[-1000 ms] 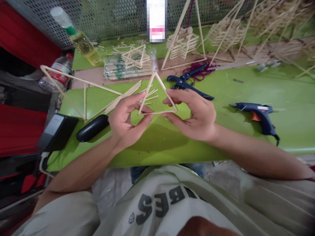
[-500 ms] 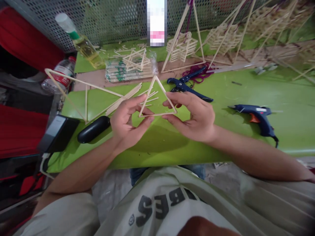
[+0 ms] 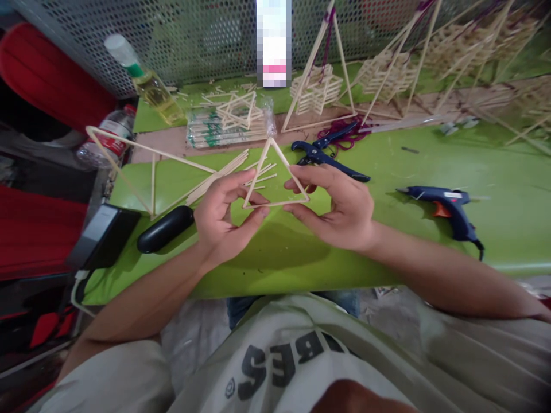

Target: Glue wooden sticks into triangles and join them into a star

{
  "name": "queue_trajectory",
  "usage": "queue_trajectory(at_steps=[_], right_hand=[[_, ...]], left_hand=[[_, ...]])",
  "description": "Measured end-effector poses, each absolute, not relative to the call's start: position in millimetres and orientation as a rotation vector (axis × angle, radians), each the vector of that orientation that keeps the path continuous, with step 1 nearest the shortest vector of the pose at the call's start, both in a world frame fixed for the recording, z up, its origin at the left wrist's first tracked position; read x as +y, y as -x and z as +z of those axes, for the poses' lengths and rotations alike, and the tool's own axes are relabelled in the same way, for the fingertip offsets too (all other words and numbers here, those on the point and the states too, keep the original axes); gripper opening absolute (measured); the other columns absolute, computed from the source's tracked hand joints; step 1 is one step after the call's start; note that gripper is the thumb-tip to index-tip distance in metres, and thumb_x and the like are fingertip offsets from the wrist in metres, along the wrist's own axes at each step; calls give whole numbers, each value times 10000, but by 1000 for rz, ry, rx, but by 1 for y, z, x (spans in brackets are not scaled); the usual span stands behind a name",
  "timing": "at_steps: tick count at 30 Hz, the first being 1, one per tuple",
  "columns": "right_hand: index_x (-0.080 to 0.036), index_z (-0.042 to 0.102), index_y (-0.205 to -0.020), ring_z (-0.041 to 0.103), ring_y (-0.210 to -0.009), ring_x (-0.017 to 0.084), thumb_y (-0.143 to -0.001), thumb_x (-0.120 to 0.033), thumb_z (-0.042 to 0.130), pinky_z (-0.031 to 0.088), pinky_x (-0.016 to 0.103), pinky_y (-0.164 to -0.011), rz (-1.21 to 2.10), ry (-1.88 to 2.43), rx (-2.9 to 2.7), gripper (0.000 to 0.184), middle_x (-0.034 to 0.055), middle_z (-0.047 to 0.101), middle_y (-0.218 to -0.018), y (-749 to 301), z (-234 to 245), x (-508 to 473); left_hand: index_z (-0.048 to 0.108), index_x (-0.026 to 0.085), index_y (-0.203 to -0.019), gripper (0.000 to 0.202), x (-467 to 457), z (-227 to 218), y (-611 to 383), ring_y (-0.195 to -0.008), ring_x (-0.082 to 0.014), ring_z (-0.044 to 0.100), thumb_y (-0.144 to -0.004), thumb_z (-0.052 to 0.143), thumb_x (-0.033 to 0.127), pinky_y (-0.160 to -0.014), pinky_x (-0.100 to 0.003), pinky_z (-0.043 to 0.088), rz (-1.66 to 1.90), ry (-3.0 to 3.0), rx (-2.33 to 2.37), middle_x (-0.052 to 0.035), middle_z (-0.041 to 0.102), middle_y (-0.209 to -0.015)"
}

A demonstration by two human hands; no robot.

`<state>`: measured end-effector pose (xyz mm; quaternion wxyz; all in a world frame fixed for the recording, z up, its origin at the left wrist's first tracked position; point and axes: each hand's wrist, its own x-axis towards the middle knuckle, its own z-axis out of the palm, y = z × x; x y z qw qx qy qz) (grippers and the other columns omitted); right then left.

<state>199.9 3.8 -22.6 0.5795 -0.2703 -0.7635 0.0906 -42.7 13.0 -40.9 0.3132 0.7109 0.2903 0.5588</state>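
Note:
Between my hands a small triangle of wooden sticks (image 3: 279,203) is held above the green table, its tip pointing away from me. My left hand (image 3: 226,209) pinches its left side and base near the left corner. With thumb and fingers, my right hand (image 3: 336,203) grips the right side and base near the right corner. Behind my left hand lies a bundle of loose sticks (image 3: 232,167). Blue-handled cutters (image 3: 329,159) rest just beyond my right hand. Off to the right, a blue glue gun (image 3: 451,203) lies on its side.
A large stick frame (image 3: 154,178), a black case (image 3: 166,229) and a power bank (image 3: 105,235) are at the left. At the back stand a bottle of yellow liquid (image 3: 157,97), packaged sticks (image 3: 202,131), a stick star (image 3: 241,110) and several hanging stick models (image 3: 316,89). Purple cord (image 3: 350,135) lies behind the cutters.
The view has shifted slightly. Both hands keep the same hold on the stick triangle, which has hardly moved.

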Motion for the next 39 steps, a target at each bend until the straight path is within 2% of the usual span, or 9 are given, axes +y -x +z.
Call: queue_trajectory(at_steps=[9, 15, 19, 22, 26, 30, 33, 36, 39], right_hand=[[-264, 740, -1495, 827, -934, 201, -986, -248, 894, 687, 331, -822, 298, 675, -1750, 532, 59, 876, -1139, -199, -22, 1], [-274, 709, -1507, 822, -1004, 195, -942, -207, 941, 645, 326, -846, 554, 736, -1639, 615, 53, 857, -1194, -200, -27, -2], [-217, 823, -1156, 782, -879, 172, -904, -374, 1004, 649, 304, -779, 797, 833, -1577, 348, 45, 856, -1034, -198, -24, -1], [-196, 844, -992, 739, -771, 143, -826, -463, 1056, 639, 271, -709, 1036, 841, -1425, 379, 29, 835, -897, -193, -22, 1], [-189, 867, -932, 714, -714, 114, -724, -408, 1119, 612, 233, -658, 1326, 753, -1218, 394, 11, 817, -815, -187, -23, 2], [-205, 892, -923, 693, -670, 102, -714, -375, 1125, 605, 235, -645, 1398, 723, -1129, 356, -4, 797, -777, -186, -23, 2], [-227, 905, -930, 674, -664, 94, -726, -386, 1119, 605, 237, -655, 1277, 760, -1155, 336, -9, 799, -804, -191, -22, 3], [-242, 912, -938, 670, -691, 95, -785, -405, 1088, 614, 240, -688, 1137, 783, -1231, 285, -4, 800, -828, -196, -21, 5], [-243, 910, -949, 689, -735, 120, -827, -463, 1056, 634, 270, -714, 1034, 843, -1308, 291, 15, 812, -867, -198, -22, 7]], left_hand=[[700, 251, -1567, 696, 20, -39, 46, -909, -173, 849, -919, 939, 168, -838, -259, 697, 1487, -1861, 611, -31, 847, -1043], [671, 265, -1547, 599, 15, -37, 46, -937, -201, 865, -993, 894, 221, -926, -347, 721, 1459, -1882, 762, -28, 864, -1049], [673, 252, -1550, 620, 15, -40, 45, -931, -193, 868, -982, 915, 201, -941, -340, 705, 1456, -1878, 727, -25, 873, -1034], [682, 246, -1533, 608, 13, -41, 42, -948, -195, 868, -980, 932, 213, -942, -338, 689, 1454, -1867, 720, -29, 877, -1052], [677, 271, -1558, 628, 10, -39, 39, -959, -206, 867, -983, 921, 203, -905, -338, 687, 1410, -1832, 726, -29, 879, -1063], [677, 258, -1596, 767, 17, -37, 42, -1114, -250, 844, -904, 999, 323, -1026, -397, 682, 1437, -1850, 583, -67, 859, -1212], [658, 319, -1625, 858, 28, -41, 46, -1255, -282, 802, -865, 1028, 468, -1087, -431, 667, 1419, -1764, 546, -73, 830, -1341], [678, 347, -1598, 775, 39, -49, 49, -1212, -275, 820, -910, 994, 518, -1040, -427, 683, 1377, -1633, 554, -63, 852, -1268], [765, 333, -1483, 606, 45, -54, 48, -1111, -249, 834, -953, 958, 554, -960, -399, 698, 1387, -1564, 559, -55, 857, -1181]])
